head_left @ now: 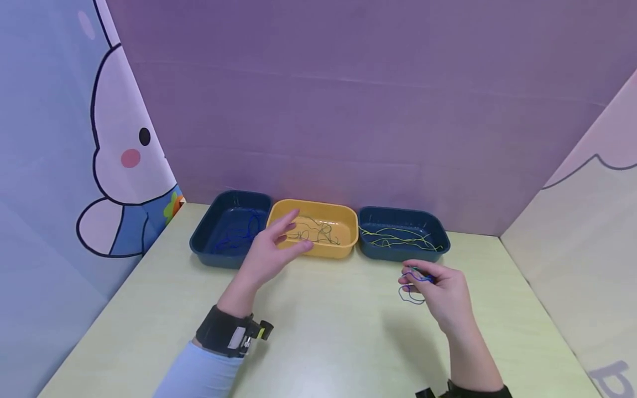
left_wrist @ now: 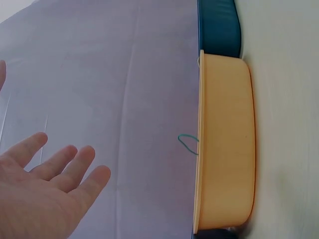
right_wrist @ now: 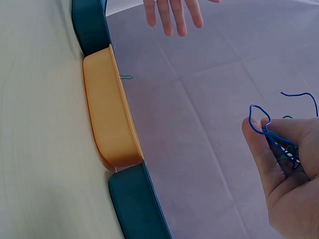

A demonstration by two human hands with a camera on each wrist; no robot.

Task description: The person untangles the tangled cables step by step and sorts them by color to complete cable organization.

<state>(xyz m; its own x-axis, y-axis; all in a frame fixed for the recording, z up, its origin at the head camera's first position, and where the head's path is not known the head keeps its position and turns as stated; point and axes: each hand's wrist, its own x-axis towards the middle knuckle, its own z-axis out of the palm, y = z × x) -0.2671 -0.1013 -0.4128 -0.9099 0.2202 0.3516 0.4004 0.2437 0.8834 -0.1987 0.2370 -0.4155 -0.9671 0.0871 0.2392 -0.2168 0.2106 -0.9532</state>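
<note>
In the head view my right hand [head_left: 448, 293] pinches a loose tangle of thin blue wire [head_left: 412, 302], with bits of green among it. The right wrist view shows a blue loop and a free end of the blue wire [right_wrist: 299, 94] sticking out from the fingers. My left hand [head_left: 264, 257] hovers with spread fingers over the left part of the yellow bin [head_left: 313, 252], holding nothing. Green wires [head_left: 323, 232] lie in that bin; one green loop [left_wrist: 180, 142] pokes above its rim.
Left of the yellow bin stands a dark blue bin [head_left: 214, 258] with blue wires [head_left: 234, 239]. To the right, another dark blue bin [head_left: 398, 254] holds yellow wires [head_left: 398, 239]. The bins line up against a purple backdrop [head_left: 298, 121] on a pale table [head_left: 323, 331].
</note>
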